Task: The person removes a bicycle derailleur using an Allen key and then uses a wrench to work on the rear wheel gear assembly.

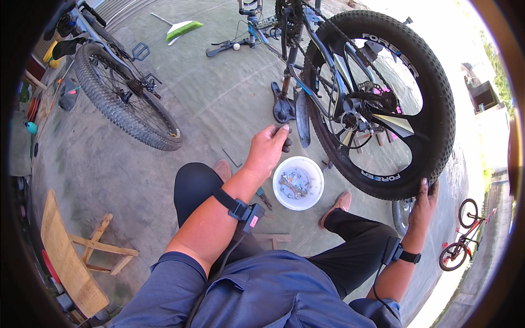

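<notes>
An upside-down bicycle [322, 46] stands before me, its saddle [283, 109] on the ground cover. Its fat black tyre [442, 104] is on a wheel with broad spokes. My right hand [425, 198] grips the near edge of this tyre, thumb and fingers around it. Beside the saddle and a black mudguard [302, 120], my left hand [269, 145] is closed, fingers curled; anything inside is hidden. Below it sits a white bucket [281, 201] holding a wrench [295, 189] and several small metal parts.
Green-handled pliers [263, 198] and a hex key [232, 158] lie left of the bucket. Another bicycle [128, 93] is at the left, near a broom [183, 28]. A wooden stool [74, 254] lies tipped at lower left. A red bicycle [464, 239] stands far right.
</notes>
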`<state>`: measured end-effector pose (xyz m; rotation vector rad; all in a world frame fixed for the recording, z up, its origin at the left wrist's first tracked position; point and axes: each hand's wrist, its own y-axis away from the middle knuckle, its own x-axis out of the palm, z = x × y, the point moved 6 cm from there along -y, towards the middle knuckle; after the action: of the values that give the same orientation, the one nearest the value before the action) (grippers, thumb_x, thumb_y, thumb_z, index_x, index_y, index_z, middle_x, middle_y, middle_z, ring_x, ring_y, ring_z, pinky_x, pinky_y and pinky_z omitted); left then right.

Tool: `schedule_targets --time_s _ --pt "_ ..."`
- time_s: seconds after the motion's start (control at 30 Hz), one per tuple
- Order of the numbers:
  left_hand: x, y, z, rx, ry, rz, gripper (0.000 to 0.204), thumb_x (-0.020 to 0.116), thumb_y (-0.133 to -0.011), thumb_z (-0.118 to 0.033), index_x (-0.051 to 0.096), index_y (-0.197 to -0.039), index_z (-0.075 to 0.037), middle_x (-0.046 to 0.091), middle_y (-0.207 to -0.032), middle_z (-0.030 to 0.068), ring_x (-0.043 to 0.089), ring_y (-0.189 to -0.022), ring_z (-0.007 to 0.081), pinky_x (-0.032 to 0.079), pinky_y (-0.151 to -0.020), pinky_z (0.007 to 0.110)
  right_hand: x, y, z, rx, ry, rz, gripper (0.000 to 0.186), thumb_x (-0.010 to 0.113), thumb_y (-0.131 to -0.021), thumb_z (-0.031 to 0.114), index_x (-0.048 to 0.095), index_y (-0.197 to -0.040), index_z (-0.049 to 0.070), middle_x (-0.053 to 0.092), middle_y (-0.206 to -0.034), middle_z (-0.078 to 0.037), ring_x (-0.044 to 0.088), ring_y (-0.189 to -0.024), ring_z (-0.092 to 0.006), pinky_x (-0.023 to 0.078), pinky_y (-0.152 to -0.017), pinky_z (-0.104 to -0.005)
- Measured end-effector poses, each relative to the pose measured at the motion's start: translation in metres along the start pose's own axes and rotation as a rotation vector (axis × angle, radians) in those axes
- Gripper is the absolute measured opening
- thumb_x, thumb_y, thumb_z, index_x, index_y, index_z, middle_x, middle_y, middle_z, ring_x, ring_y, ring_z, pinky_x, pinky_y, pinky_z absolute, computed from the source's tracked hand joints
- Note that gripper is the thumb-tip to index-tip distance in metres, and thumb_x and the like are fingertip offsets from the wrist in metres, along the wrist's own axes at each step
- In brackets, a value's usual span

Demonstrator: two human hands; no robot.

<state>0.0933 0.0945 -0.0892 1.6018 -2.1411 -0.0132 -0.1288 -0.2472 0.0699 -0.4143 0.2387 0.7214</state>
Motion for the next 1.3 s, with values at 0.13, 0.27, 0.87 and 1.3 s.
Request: schedule_targets --time_s 0.13,0.27,0.87,1.3 --pt "0.001 0.0 0.0 0.016 -0.029 0.002 0.026 0.055 -0.094 -0.026 0.061 -0.094 -0.002 0.06 -0.075 0.0024 0.054 -0.065 0.0095 0.043 -0.062 0.024 0.0 0.0 -0.007 -0.025 -0.066 -0.005 0.054 0.056 -0.094 0.021 0.035 -0.136 -0.004 0.047 -0.131 -0.013 0.046 -0.118 -0.0203 0.033 -0.102 -0.0317" --pt "0.003 0.003 0.004 -0.053 -0.074 0.023 0.025 0.054 -0.095 -0.025 0.06 -0.094 -0.001 0.062 -0.076 0.0043 0.057 -0.066 0.0108 0.045 -0.063 0.025 -0.001 0.005 -0.021 -0.046 -0.156 -0.025 0.059 0.058 -0.092 0.02 0.031 -0.139 -0.003 0.045 -0.133 -0.014 0.046 -0.12 -0.0222 0.033 -0.104 -0.0333" --pt "-0.005 0.005 0.008 0.11 -0.735 0.051 0.02 0.053 -0.094 -0.019 0.06 -0.094 0.0 0.065 -0.084 0.0038 0.055 -0.075 0.0074 0.045 -0.068 0.023 0.007 0.02 -0.091 -0.118 -0.264 -0.12 0.07 0.066 -0.083 0.042 0.043 -0.129 -0.005 0.052 -0.125 -0.011 0.05 -0.114 -0.0206 0.035 -0.1 -0.0318" --pt "0.028 0.008 0.001 -0.109 -0.36 0.092 0.017 0.054 -0.094 -0.017 0.055 -0.099 -0.001 0.064 -0.092 0.007 0.062 -0.086 0.0149 0.051 -0.075 0.03 0.005 0.014 -0.074 -0.125 -0.141 0.014 0.084 0.078 -0.07 0.049 0.047 -0.125 -0.006 0.055 -0.121 -0.011 0.05 -0.11 -0.0197 0.037 -0.096 -0.0315"
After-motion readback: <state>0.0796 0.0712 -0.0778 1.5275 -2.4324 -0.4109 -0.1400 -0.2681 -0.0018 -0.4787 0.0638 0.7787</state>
